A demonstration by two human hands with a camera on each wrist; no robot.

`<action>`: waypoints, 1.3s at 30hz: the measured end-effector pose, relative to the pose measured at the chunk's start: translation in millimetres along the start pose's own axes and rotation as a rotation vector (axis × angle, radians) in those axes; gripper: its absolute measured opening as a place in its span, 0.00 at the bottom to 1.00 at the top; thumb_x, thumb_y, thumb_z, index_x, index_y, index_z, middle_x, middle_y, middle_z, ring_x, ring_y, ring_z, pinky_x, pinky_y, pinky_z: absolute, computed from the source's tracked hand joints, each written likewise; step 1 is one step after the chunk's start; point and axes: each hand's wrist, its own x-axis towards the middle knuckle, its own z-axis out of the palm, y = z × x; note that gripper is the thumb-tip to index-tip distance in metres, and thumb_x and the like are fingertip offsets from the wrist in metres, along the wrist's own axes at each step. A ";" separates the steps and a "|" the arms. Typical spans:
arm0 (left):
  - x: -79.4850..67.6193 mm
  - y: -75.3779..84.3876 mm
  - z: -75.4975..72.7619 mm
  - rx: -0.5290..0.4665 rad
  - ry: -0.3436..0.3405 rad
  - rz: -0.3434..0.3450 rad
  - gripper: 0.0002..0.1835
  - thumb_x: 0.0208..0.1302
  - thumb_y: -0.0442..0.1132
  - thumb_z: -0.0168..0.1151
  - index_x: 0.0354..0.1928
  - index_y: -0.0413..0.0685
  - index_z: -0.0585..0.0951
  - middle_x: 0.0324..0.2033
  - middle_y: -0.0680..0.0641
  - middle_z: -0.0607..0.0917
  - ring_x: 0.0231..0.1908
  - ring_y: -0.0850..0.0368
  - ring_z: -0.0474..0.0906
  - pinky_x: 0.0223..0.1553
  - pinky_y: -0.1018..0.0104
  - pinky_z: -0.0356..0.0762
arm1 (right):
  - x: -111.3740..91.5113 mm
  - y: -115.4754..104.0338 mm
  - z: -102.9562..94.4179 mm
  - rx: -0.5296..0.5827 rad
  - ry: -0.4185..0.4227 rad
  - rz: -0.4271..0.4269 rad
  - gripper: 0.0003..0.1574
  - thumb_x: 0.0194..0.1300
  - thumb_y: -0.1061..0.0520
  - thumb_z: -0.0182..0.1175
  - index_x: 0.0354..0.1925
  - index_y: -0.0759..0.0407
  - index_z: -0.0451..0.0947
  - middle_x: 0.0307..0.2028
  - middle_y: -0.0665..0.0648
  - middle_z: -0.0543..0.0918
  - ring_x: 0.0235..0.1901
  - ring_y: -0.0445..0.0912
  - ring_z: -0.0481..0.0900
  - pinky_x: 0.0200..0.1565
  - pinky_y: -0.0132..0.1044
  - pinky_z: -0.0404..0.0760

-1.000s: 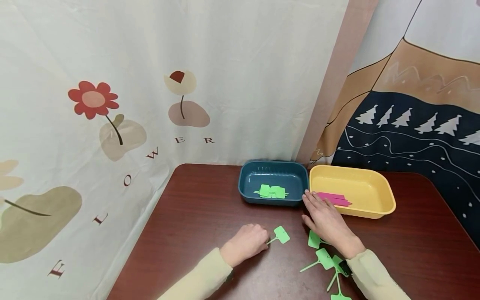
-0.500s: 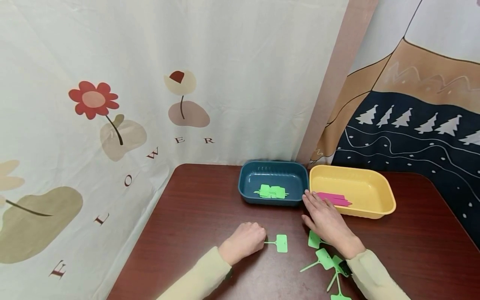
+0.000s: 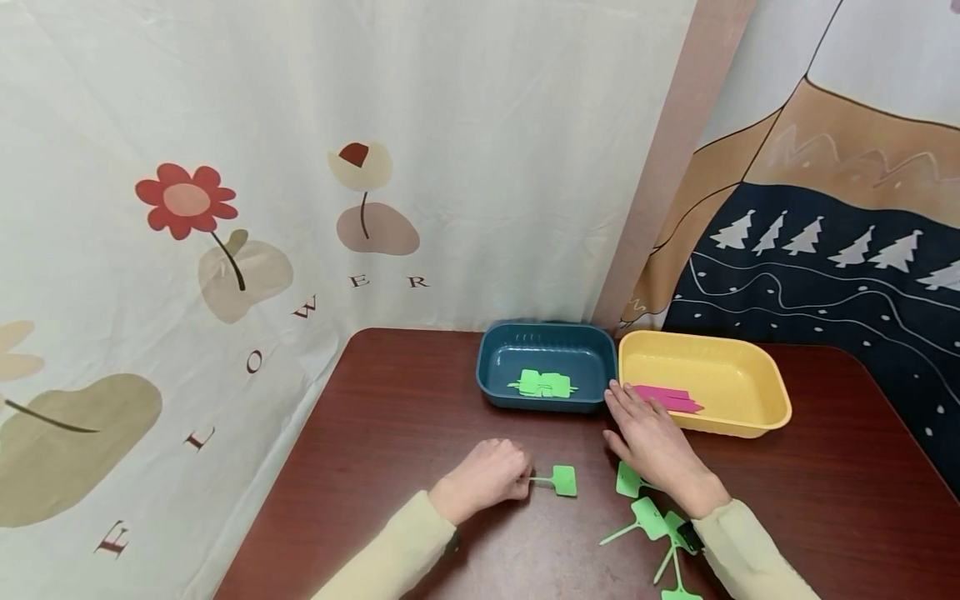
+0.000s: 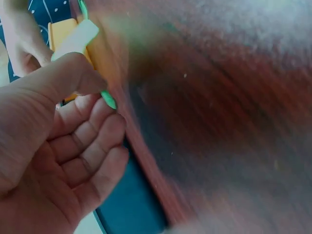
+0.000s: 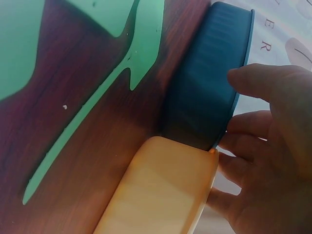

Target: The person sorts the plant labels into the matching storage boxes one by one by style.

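My left hand [image 3: 487, 477] pinches the thin stem of a green plant label [image 3: 564, 481] between thumb and forefinger, just over the table. In the left wrist view the stem's pointed tip [image 4: 108, 100] pokes out past the fingers. Several green labels [image 3: 544, 384] lie in a blue bin [image 3: 547, 404]. Beside it stands a yellow bin [image 3: 727, 375] with pink labels [image 3: 670, 398] inside. My right hand [image 3: 660, 442] rests with extended fingers at the near rims where the bins meet. In the right wrist view its fingers [image 5: 243, 124] touch the rims.
Several loose green labels [image 3: 648, 517] lie on the brown table [image 3: 420, 392] below my right hand, partly overlapping; my right forearm covers some of them. A printed curtain [image 3: 465, 167] hangs behind the table and bins.
The held label's flat head has turned from tilted upward to level, pointing right. My left hand has shifted slightly up and to the left. My right hand stays in place.
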 end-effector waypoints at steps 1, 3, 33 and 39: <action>0.6 -1.1 -1.3 0.000 0.012 0.008 0.14 0.50 0.36 0.72 0.19 0.57 0.75 0.17 0.62 0.71 0.18 0.67 0.66 0.20 0.72 0.65 | -0.1 0.1 -0.1 -0.001 0.000 0.001 0.41 0.70 0.51 0.68 0.72 0.71 0.68 0.74 0.69 0.67 0.74 0.66 0.63 0.67 0.68 0.65; 2.1 -3.6 -4.2 0.003 0.032 0.017 0.12 0.50 0.36 0.72 0.21 0.57 0.76 0.18 0.61 0.72 0.20 0.67 0.68 0.22 0.72 0.67 | -0.1 0.3 -0.2 0.001 -0.002 0.004 0.42 0.70 0.51 0.68 0.72 0.71 0.68 0.74 0.69 0.67 0.74 0.66 0.62 0.67 0.68 0.64; 80.3 -66.1 -59.4 0.028 0.111 -0.086 0.14 0.61 0.30 0.63 0.21 0.54 0.75 0.19 0.58 0.71 0.22 0.64 0.68 0.24 0.70 0.68 | -1.0 0.4 0.9 0.010 0.033 -0.015 0.40 0.70 0.52 0.68 0.71 0.71 0.69 0.73 0.69 0.68 0.73 0.65 0.64 0.66 0.68 0.66; 95.0 -72.4 -58.0 -0.067 -0.013 -0.133 0.22 0.60 0.27 0.56 0.13 0.56 0.63 0.15 0.57 0.56 0.20 0.62 0.52 0.22 0.68 0.51 | -0.8 0.4 1.6 0.015 0.028 -0.012 0.41 0.70 0.52 0.68 0.71 0.71 0.69 0.73 0.69 0.68 0.73 0.66 0.64 0.66 0.68 0.66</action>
